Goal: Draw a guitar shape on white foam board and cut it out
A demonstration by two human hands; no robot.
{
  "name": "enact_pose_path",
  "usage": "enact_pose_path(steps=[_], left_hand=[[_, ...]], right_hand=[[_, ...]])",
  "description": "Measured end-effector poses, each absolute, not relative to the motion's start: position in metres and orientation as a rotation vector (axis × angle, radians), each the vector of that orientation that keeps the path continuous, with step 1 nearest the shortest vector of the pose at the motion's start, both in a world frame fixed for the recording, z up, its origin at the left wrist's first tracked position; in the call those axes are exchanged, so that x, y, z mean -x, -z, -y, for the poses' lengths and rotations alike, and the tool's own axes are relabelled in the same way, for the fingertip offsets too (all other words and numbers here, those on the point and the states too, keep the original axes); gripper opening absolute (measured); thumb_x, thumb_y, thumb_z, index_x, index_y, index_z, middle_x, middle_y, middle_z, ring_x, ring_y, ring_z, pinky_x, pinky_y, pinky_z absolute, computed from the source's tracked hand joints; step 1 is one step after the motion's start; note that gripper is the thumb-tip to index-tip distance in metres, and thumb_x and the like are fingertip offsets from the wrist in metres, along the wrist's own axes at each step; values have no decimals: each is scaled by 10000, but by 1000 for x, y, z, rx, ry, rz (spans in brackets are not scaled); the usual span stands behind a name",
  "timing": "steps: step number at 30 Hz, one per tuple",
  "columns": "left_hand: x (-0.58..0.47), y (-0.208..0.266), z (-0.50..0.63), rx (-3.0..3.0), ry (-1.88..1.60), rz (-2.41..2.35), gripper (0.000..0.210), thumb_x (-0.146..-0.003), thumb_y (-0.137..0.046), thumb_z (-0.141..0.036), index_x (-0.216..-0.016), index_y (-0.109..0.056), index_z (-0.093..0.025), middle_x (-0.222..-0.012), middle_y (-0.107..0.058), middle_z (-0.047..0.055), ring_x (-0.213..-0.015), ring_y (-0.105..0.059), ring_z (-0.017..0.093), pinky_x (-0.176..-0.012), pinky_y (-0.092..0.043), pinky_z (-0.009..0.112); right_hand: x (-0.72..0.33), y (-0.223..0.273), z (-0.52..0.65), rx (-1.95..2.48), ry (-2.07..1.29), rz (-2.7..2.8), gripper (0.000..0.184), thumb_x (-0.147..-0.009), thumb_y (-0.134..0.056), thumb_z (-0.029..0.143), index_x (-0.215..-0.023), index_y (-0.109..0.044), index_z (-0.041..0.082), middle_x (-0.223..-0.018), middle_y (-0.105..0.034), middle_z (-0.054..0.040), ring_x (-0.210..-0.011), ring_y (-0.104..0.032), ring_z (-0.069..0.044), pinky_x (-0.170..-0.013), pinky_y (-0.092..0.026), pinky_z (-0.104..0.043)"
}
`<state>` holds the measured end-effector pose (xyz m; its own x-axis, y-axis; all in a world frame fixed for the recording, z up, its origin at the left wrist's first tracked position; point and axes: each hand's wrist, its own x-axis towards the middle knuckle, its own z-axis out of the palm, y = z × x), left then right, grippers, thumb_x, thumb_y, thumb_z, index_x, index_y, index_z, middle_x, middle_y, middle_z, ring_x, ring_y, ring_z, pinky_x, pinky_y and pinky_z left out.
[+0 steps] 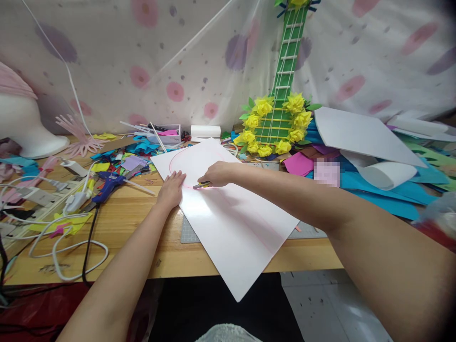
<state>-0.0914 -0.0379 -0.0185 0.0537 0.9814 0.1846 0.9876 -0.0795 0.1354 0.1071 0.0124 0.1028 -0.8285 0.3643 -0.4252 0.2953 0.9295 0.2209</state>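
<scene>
A large white board (228,232) lies at a slant over a grey cutting mat (189,232), its near corner hanging past the table edge. Red curved lines are drawn on it. My right hand (220,174) is closed around a yellow and black utility knife (201,185), whose tip is at the board near the red outline. Fingers stretched out, my left hand (171,190) lies flat on the board's left edge, just left of the knife.
A blue glue gun (109,184) and tangled white cables (57,244) lie at left, beside a white foam head (30,118). Behind the board stands a green guitar shape with yellow flowers (278,118). Blue paper sheets (381,197) and a white sheet (366,135) are piled at right.
</scene>
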Motion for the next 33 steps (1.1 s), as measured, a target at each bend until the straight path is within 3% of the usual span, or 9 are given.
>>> enact_pose_path(steps=[18, 33], left_hand=[[92, 19, 37, 2268, 359, 2109, 479, -911, -246, -172, -1334, -470, -148, -1442, -393, 69, -1351, -314, 209, -1119, -248, 402], [92, 19, 37, 2262, 378, 2111, 477, -908, -252, -176, -1323, -486, -156, -1433, -405, 71, -1343, -330, 211, -1110, -266, 405]], right_hand=[[-119, -108, -13, -509, -245, -2570, 410, -885, -404, 268, -1280, -481, 345, -1076, -667, -50, -904, -604, -205, -615, -336, -277], [-137, -108, -15, -585, -173, -2542, 374, -858, -433, 259, -1212, -526, 337, -1022, -668, -49, -871, -591, -201, -622, -317, -274]])
